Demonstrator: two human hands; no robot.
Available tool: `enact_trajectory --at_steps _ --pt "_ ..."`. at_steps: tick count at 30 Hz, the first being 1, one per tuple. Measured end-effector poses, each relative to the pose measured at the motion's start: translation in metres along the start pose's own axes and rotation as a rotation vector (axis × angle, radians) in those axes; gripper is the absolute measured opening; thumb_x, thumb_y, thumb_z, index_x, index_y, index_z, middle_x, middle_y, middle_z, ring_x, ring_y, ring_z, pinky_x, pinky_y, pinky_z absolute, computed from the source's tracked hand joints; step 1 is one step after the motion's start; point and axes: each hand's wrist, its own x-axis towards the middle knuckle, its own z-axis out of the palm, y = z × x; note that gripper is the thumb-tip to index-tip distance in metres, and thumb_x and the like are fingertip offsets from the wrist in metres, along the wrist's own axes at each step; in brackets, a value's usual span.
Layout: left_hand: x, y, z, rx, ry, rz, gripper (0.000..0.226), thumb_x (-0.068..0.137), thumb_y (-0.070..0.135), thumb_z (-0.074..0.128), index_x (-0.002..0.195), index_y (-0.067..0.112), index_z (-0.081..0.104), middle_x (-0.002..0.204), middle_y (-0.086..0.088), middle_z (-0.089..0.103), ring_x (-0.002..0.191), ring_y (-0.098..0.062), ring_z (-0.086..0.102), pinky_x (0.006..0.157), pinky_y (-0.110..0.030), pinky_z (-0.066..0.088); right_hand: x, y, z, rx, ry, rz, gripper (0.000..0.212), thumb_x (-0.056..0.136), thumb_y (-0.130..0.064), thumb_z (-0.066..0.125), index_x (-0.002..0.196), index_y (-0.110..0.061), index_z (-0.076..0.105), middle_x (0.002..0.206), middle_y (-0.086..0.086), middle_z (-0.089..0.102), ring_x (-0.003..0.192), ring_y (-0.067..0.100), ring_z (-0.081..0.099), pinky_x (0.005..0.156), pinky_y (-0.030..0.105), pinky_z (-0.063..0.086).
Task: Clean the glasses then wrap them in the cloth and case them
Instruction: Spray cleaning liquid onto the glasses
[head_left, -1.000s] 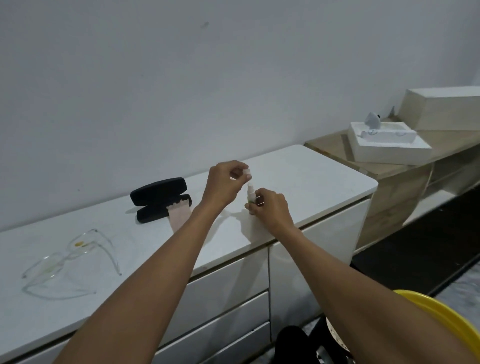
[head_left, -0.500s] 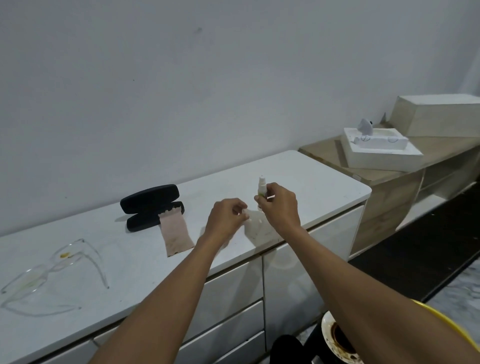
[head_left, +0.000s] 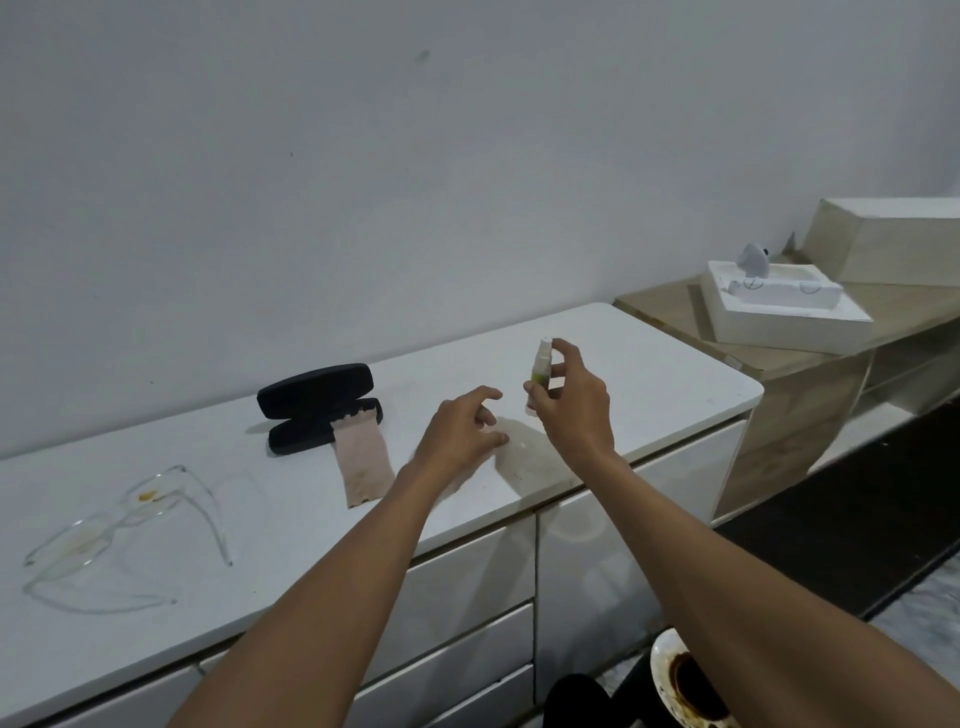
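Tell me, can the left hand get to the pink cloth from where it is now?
Probably yes. The left hand is open and empty, just right of the pink cloth, which lies flat on the white countertop with nothing between them.

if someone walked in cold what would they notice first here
Probably the right hand holding a small spray bottle upright above the white counter, with the left hand open just beside it. Next, the open black glasses case with a pinkish cloth hanging out of it. Far left lie clear glasses with a yellowish smear.
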Motion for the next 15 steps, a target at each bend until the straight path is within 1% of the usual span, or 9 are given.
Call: enact_trajectory --at_steps 2,3,7,10,13,15 --pt "-0.001 -0.001 -0.014 0.017 0.029 0.008 0.052 0.081 0.024 0.082 0.129 0.026 0.062 0.099 0.001 0.07 0.094 -0.017 0.065 0.088 -0.033 0.054 0.002 -0.009 0.001 -0.02 0.028 -0.076 0.066 0.093 -0.017 0.073 0.149 -0.026 0.038 0.11 0.003 0.073 0.081 0.021 0.074 0.083 0.04 0.058" --pt "-0.002 -0.003 -0.023 0.022 0.048 0.006 0.05 0.082 0.025 0.081 0.129 0.026 0.062 0.1 0.001 0.07 0.095 -0.018 0.065 0.088 -0.034 0.054 0.003 -0.014 0.002 -0.023 0.037 -0.111 0.068 0.093 -0.016 0.071 0.151 -0.027 0.036 0.109 0.003 0.074 0.08 0.021 0.073 0.082 0.039 0.057" --pt "-0.015 -0.011 -0.071 0.021 0.155 -0.019 0.041 0.084 0.025 0.079 0.123 0.026 0.065 0.097 0.001 0.07 0.094 -0.019 0.066 0.088 -0.038 0.055 0.006 -0.039 0.017 0.004 0.007 -0.234 0.061 0.095 -0.018 0.067 0.146 -0.036 0.039 0.106 0.001 0.074 0.075 0.02 0.073 0.079 0.043 0.059" --pt "-0.032 -0.022 -0.116 0.034 0.246 -0.038 0.035 0.084 0.023 0.078 0.118 0.023 0.068 0.095 0.0 0.072 0.093 -0.019 0.068 0.087 -0.04 0.057 0.004 -0.064 0.036 0.042 -0.04 -0.299 0.06 0.093 -0.02 0.069 0.144 -0.038 0.042 0.104 0.002 0.071 0.072 0.02 0.072 0.076 0.043 0.059" --pt "-0.059 -0.038 -0.163 0.096 0.351 -0.067 0.031 0.086 0.021 0.077 0.117 0.021 0.07 0.094 0.0 0.075 0.094 -0.019 0.07 0.089 -0.037 0.057 -0.002 -0.094 0.062 0.076 -0.093 -0.353 0.059 0.09 -0.021 0.069 0.142 -0.036 0.045 0.097 0.002 0.069 0.071 0.021 0.071 0.075 0.042 0.059" --pt "-0.084 -0.052 -0.192 0.128 0.425 -0.08 0.025 0.089 0.022 0.073 0.114 0.022 0.071 0.088 0.003 0.074 0.091 -0.019 0.07 0.087 -0.036 0.056 -0.01 -0.115 0.083 0.123 -0.147 -0.375 0.058 0.089 -0.021 0.068 0.14 -0.037 0.044 0.095 0.003 0.067 0.073 0.024 0.07 0.076 0.042 0.059"
